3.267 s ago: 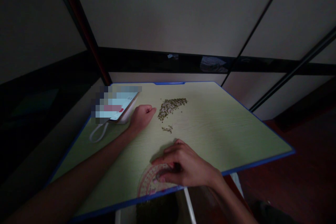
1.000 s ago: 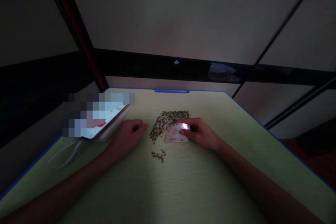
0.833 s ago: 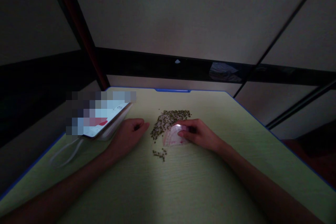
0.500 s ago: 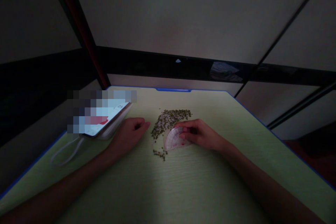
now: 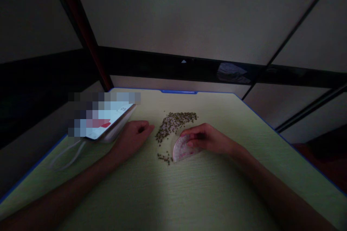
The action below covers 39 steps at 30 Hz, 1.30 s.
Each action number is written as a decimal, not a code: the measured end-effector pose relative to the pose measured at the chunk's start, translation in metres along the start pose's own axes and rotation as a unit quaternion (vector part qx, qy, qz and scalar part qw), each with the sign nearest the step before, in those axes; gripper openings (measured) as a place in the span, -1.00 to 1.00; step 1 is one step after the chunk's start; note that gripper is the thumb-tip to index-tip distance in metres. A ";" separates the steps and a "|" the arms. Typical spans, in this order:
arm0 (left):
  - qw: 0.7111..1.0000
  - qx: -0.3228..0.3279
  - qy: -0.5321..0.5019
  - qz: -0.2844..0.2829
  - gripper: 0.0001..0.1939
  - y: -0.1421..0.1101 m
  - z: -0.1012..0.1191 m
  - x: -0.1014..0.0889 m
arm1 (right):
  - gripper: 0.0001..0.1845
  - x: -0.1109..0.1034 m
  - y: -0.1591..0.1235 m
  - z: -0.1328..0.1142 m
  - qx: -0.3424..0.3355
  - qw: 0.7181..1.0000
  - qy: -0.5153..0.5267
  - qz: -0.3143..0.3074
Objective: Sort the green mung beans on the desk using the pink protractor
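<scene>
Right hand (image 5: 210,140) pinching protractor (image 5: 180,150) at one end, likely leaving rounded edge free toward grains (image 5: 173,122) ahead-left; left hand (image 5: 135,132) curled narrow, contents can't tell, right beside phone (image 5: 112,116).

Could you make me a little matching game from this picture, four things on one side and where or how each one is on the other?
1. protractor
2. left hand
3. lit screen
4. tiny grains

A. tilted, at the left side of the tabletop
B. in a large patch and a smaller cluster
C. held by the right hand
D. curled like a fist

Pairs: 1-C, 2-D, 3-A, 4-B
</scene>
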<state>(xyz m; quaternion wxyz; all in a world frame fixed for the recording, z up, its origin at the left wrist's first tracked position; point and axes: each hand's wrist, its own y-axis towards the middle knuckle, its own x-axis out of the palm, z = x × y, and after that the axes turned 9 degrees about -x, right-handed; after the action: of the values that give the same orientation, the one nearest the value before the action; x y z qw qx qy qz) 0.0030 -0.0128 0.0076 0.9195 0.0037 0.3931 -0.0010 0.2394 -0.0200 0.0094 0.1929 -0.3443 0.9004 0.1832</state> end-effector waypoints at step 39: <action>1.000 -0.010 -0.010 -0.002 -0.66 -0.001 0.003 -0.001 | -0.80 -0.034 -0.018 -0.006 0.134 0.989 -0.063 -0.016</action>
<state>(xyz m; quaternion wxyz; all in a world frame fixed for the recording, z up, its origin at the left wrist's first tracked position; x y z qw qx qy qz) 0.0043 -0.0138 0.0104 0.9234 -0.0068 0.3839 0.0010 0.2741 -0.0163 0.0271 0.2965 -0.3173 0.8973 0.0792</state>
